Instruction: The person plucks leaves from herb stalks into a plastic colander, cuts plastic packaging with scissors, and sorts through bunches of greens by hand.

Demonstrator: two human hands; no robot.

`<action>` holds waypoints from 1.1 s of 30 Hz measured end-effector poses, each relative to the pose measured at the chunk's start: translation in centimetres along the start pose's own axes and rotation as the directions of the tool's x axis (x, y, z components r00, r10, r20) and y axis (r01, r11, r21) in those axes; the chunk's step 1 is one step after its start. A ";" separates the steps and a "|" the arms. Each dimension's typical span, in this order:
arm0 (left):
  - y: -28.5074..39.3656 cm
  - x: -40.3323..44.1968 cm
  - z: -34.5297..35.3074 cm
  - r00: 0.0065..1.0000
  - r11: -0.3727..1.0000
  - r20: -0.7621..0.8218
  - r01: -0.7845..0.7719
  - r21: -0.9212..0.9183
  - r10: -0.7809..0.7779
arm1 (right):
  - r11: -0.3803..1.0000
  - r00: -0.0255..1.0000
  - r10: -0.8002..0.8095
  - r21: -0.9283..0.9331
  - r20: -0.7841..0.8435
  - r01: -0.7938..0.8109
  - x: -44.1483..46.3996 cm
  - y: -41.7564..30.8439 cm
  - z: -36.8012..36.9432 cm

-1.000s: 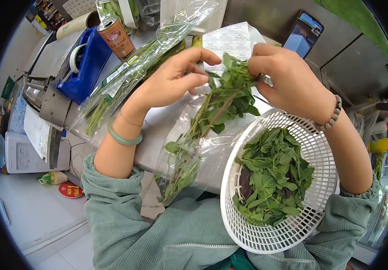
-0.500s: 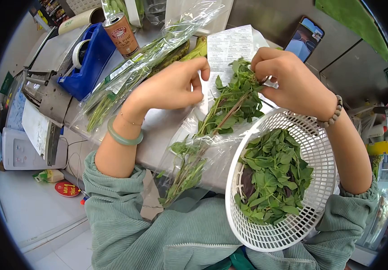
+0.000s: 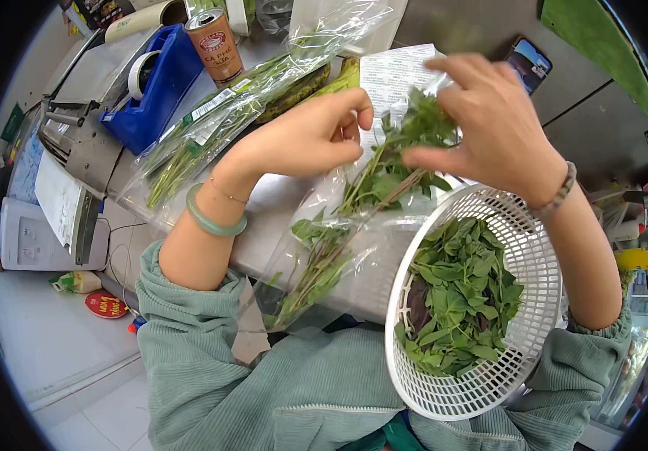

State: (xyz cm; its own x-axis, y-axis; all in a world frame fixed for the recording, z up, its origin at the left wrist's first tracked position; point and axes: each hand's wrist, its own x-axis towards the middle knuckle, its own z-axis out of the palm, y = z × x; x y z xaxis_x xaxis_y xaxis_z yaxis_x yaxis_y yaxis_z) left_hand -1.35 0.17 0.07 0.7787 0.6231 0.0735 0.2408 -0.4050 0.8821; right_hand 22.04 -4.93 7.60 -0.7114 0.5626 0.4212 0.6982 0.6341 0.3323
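Observation:
My right hand point(image 3: 482, 124) is above the leafy top of a bunch of green herbs point(image 3: 388, 184), thumb and fingers spread and slightly blurred, with nothing seen in its grip. Left of the bunch, my left hand point(image 3: 309, 135) has its fingers curled inward; whatever they may hold is hidden. The herb stems lie slanting across an opened clear plastic bag point(image 3: 373, 252), leaves toward the top. Beside them, a white slotted basket point(image 3: 531, 255) leans against my front. Picked green leaves point(image 3: 463, 301), with a few purple ones, fill its bottom.
Wrapped long green stems point(image 3: 219, 124) lie beyond my left arm, near a brown drink can point(image 3: 219, 49) and a blue tape dispenser point(image 3: 147, 98). A printed paper point(image 3: 395, 71) lies behind the herbs. A phone point(image 3: 527, 64) rests at the back right. A metal wrapping machine point(image 3: 83, 143) stands left.
My right hand has opened from a pinch at the herb tops and lifted off slightly. My left hand has shifted a little right, its fingers more curled. The view has moved slightly.

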 end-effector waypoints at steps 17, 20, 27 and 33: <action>-0.6 0.2 -1.3 0.986 0.960 -0.157 0.090 0.264 -0.050 | 0.757 0.792 -0.088 0.557 0.604 -0.342 -0.1 -0.8 2.7; -0.9 0.4 -0.8 0.977 0.958 -0.211 0.034 0.286 0.028 | 0.721 0.748 -0.066 0.550 0.661 -0.422 -0.1 -0.9 2.8; -0.2 0.5 -0.6 0.977 0.975 -0.212 0.033 0.218 0.014 | 0.790 0.874 0.171 0.466 0.455 -0.398 0.9 -1.7 4.2; -0.3 0.5 -0.3 0.985 0.963 -0.172 0.062 0.263 -0.016 | 0.867 0.843 0.285 0.252 0.455 -0.429 1.0 -2.8 6.6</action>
State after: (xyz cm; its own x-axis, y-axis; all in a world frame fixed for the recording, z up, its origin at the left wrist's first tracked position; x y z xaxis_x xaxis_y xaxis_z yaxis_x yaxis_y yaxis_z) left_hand -1.21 0.84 -0.04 0.6631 0.7356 0.1381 0.4323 -0.5270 0.7317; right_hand 18.87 -2.64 1.50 -0.4374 0.8968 0.0659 0.8907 0.4422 -0.1054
